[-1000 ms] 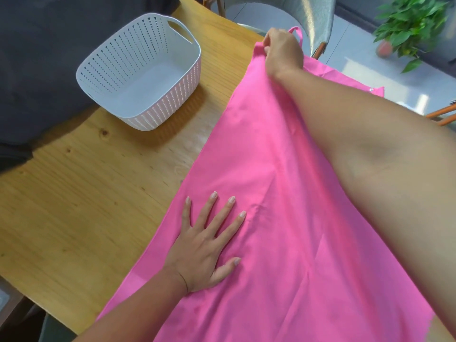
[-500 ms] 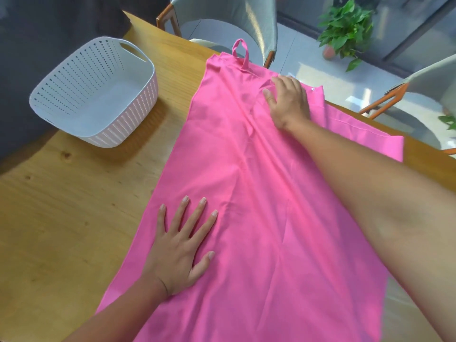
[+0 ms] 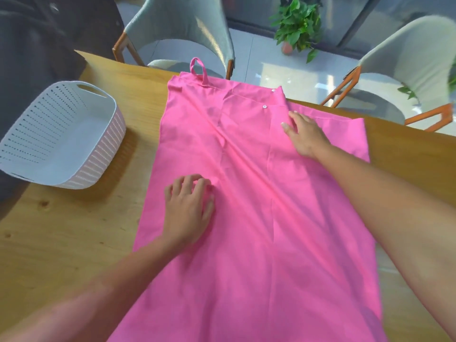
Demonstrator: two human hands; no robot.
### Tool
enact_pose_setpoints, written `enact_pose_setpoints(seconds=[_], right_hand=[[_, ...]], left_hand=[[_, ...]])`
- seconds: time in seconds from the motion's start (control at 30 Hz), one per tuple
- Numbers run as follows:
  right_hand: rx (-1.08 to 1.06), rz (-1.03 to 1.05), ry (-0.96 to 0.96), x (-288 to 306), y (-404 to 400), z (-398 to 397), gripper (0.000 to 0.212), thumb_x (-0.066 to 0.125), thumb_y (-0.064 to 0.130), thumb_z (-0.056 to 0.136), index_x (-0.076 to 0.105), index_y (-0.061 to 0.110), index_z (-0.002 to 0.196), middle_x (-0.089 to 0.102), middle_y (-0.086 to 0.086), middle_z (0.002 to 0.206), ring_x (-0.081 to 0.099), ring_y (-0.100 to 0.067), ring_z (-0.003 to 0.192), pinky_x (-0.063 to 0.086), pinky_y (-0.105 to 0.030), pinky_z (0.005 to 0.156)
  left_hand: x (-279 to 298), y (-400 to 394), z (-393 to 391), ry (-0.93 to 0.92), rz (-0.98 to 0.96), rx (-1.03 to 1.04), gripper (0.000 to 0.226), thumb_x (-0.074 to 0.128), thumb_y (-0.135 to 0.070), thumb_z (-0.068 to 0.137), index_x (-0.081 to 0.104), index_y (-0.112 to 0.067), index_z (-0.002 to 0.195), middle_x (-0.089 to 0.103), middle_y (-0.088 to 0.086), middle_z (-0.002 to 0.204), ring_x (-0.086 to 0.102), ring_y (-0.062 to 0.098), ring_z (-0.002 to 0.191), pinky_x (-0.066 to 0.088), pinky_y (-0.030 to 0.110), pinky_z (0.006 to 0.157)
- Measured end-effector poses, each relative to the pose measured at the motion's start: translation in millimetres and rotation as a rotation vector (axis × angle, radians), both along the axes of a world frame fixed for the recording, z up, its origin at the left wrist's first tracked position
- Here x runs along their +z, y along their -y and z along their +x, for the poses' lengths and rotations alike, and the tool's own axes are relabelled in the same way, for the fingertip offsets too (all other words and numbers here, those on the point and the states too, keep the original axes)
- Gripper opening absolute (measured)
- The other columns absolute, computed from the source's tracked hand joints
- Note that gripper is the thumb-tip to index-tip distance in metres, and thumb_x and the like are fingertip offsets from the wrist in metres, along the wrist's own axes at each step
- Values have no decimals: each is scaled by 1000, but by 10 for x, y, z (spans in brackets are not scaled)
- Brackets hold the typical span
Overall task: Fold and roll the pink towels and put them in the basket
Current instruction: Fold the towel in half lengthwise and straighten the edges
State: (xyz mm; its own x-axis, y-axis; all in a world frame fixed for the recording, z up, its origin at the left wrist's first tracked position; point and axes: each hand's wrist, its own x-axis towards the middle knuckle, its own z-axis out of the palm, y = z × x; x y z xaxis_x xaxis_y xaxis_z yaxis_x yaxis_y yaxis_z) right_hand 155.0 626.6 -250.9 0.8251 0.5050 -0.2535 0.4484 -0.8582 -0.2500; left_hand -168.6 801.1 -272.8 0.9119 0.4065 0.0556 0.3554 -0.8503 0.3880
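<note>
A large pink towel (image 3: 249, 218) lies spread lengthwise across the wooden table (image 3: 74, 243), with a hanging loop (image 3: 197, 70) at its far edge and creases down its middle. My left hand (image 3: 188, 211) rests on the towel's left half with fingers curled and fingertips on the cloth; whether it pinches the cloth is unclear. My right hand (image 3: 304, 135) lies on the towel's far right part, fingers extended. A white perforated basket (image 3: 108, 149) stands empty on the table to the left of the towel.
Two grey chairs with wooden frames (image 3: 185, 38) (image 3: 407, 70) stand beyond the table's far edge. A potted green plant (image 3: 296, 25) sits on the floor behind them. Dark fabric (image 3: 37, 45) fills the upper left corner.
My right hand let go of the towel's far corner and slid right across the cloth. My left hand's flat fingers have curled. The view tilted up and the towel lies flatter.
</note>
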Motion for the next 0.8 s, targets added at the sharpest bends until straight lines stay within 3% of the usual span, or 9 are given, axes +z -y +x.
enact_pose_setpoints(seconds=[0.07,0.2,0.4,0.53,0.67,0.8], right_hand=[[-99,81,15,18,101,46,58,32,47,106,32,15,155,33,-10,160,29,-29,148,23,-44,121],[-124,27,169,57,441,260,44,38,29,107,46,8,144,49,-18,146,41,-34,138,30,-44,116],[-121,-162,239,45,921,698,44,40,23,105,42,12,148,44,-13,152,29,-25,147,9,-42,123],[-131,-288,200,-23,1046,926,41,32,26,108,43,12,145,47,-13,149,29,-25,146,5,-43,122],[-113,-314,214,6,1014,1064,34,35,27,107,51,15,135,55,-10,139,46,-29,132,18,-44,116],[-89,-396,244,75,1000,1102,25,38,30,105,53,19,122,60,-10,126,55,-31,115,27,-45,104]], left_hand=[[11,-240,390,36,20,17,31,52,-30,90,62,-17,117,58,7,126,50,33,111,38,47,91],[-1,-806,1206,129,4,-15,38,49,-24,92,56,-15,129,55,11,132,50,35,115,40,50,94],[-88,-1452,2232,5,66,-115,49,49,-21,98,45,-17,147,43,10,154,38,33,141,31,55,110],[-143,-1678,2509,-42,165,-136,45,51,-28,98,46,-26,143,46,12,148,43,38,132,29,56,107],[-71,-1853,2687,-123,202,-227,44,54,-41,99,49,-28,141,51,17,136,48,41,125,33,55,105],[66,-2035,2771,-140,203,-288,47,64,-50,92,48,-22,126,56,17,129,57,40,116,35,55,97]])
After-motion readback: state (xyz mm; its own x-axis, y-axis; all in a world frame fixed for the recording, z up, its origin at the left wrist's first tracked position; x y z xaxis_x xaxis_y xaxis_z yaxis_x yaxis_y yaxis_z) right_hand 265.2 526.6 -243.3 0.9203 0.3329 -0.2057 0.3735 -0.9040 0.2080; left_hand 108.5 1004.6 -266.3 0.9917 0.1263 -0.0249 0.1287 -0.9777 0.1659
